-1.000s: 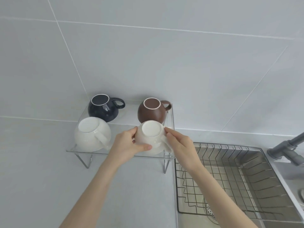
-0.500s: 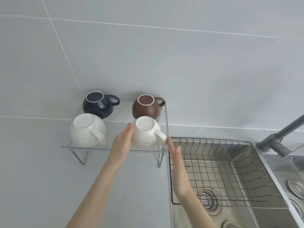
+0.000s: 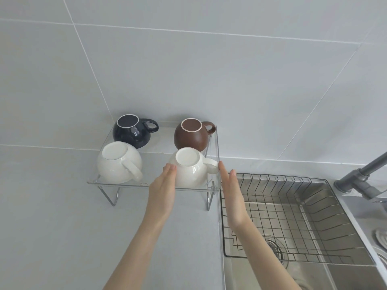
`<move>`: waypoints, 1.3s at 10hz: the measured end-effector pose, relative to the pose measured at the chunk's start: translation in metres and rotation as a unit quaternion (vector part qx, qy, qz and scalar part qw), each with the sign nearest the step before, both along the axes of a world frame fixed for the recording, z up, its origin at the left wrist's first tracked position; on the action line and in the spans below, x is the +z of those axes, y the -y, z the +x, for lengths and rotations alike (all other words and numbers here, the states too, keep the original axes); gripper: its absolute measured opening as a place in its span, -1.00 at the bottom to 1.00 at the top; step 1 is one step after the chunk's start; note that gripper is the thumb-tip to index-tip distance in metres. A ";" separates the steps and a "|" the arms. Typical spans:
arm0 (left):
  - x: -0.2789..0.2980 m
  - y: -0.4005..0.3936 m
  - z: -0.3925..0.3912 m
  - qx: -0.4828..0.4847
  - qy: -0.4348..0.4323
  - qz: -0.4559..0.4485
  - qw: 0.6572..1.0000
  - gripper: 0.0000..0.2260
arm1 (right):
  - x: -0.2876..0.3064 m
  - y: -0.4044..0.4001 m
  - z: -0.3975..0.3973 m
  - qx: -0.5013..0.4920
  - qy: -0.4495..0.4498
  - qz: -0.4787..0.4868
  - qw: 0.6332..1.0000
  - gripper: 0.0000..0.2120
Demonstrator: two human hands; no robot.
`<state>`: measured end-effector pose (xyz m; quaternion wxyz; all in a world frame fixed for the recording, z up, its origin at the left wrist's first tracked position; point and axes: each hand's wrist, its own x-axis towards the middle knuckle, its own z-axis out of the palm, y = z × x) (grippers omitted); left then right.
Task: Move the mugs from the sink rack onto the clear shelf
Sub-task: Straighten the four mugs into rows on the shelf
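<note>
Left hand (image 3: pixel 162 190) flat and open, fingers straight, holding nothing, fingertips touching or just beside the left side of the front-right white mug (image 3: pixel 191 167). Right hand (image 3: pixel 232 193) also flat, open and empty, just right of that mug's handle, over the shelf's right edge. Grey tiled wall (image 3: pixel 209 80) behind. Steel sink (image 3: pixel 345 275) at right with wire sink rack (image 3: pixel 293 216) inside, no mugs in it. Clear shelf (image 3: pixel 125 182) on metal legs holds four mugs, all upside down: front-left white mug (image 3: pixel 119 162), navy mug (image 3: pixel 130 131) back left, brown mug (image 3: pixel 190 136) back right. Grey faucet (image 3: pixel 362 178) far right.
</note>
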<state>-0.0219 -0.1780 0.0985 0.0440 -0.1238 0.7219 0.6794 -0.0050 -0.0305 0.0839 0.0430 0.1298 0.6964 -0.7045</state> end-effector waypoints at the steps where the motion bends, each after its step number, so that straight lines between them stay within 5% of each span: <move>1: 0.003 0.002 0.000 0.010 0.007 -0.007 1.000 -0.68 | -0.004 -0.003 -0.003 -0.002 -0.005 -0.002 1.000 -0.50; 2: 0.013 0.009 -0.016 0.063 -0.012 -0.031 0.997 -0.78 | 0.002 -0.010 -0.018 -0.011 -0.032 -0.029 0.999 -0.52; 6: 0.016 0.002 -0.091 -0.108 0.057 0.027 0.992 -0.30 | 0.036 -0.014 -0.127 0.050 -0.043 0.038 0.997 -0.49; 10: 0.018 0.008 -0.112 -0.065 0.039 -0.007 0.997 -0.43 | 0.014 -0.014 -0.096 0.052 -0.040 0.014 0.998 -0.46; 12: 0.028 0.012 -0.110 -0.077 0.045 -0.030 0.996 -0.42 | 0.031 -0.010 -0.094 0.052 -0.043 0.038 0.997 -0.69; 13: 0.050 0.030 -0.113 -0.031 0.028 -0.089 0.995 -0.44 | 0.047 0.002 -0.103 0.036 -0.074 0.060 0.995 -0.56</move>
